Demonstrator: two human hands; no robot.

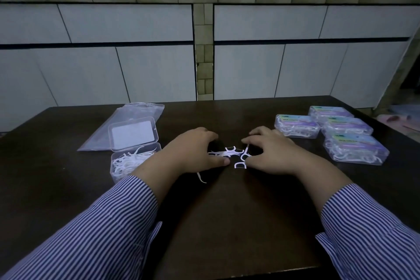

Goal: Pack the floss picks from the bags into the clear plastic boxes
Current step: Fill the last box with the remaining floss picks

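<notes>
My left hand (195,150) rests palm down on the dark table (227,223), fingers curled loosely with the thumb extended toward the centre. It cups the left end of a small cluster of loose floss picks (234,155); I cannot tell whether any pick is actually pinched. My right hand (270,152) rests palm down just right of the same cluster, fingers bent, fingertips touching the picks on that side; a firm hold is not discernible.

The loose floss picks are white, thin plastic pieces, each with a D-shaped bow head and a slender pointed handle. They lie overlapped between the two hands. One stray pick (201,177) lies on the table just near of my left hand, its handle curved.

To the left, an open clear box (134,161) sits with its hinged lid (133,134) folded back on the far side. The box holds a tangled pile of white picks. An emptied clear bag (127,125) lies flat under and beyond the lid.

To the right, four closed clear boxes (331,134) stand grouped together, well apart from my hands. Each shows white picks through its walls and carries a coloured label on top. Both forearms wear striped sleeves (109,234).
</notes>
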